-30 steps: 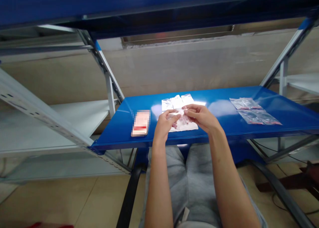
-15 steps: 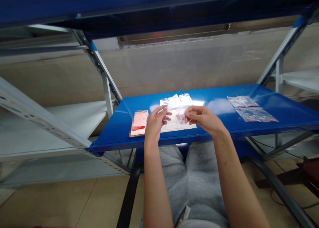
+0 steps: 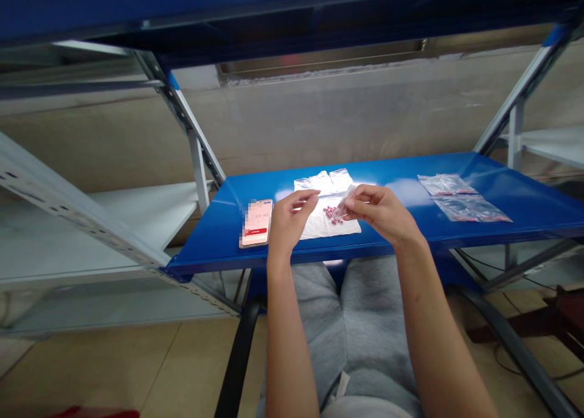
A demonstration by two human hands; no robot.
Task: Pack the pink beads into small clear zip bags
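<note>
A small clear plastic bag (image 3: 343,206) hangs tilted from the fingertips of my right hand (image 3: 376,210), which is closed on its edge. Below it, small red pieces (image 3: 329,212) like beads or pellets lie in a loose heap on a white sheet (image 3: 314,229); I cannot tell their exact kind. My left hand (image 3: 291,218) hovers over the sheet's left side, thumb and forefinger stretched out with a small gap, holding nothing visible. Several flat clear bags (image 3: 322,182) lie along the sheet's far edge.
A phone (image 3: 257,224) showing a timer-like screen lies left of my left hand. Clear bags with red contents (image 3: 463,198) are spread at the right of the blue shelf (image 3: 387,174). A blue upper shelf (image 3: 292,16) overhangs, with metal posts (image 3: 194,126) at the sides.
The clear bag was stretched between both hands above the sheet. My left hand has come off it, and my right hand now holds it slanted, uncovering the red heap.
</note>
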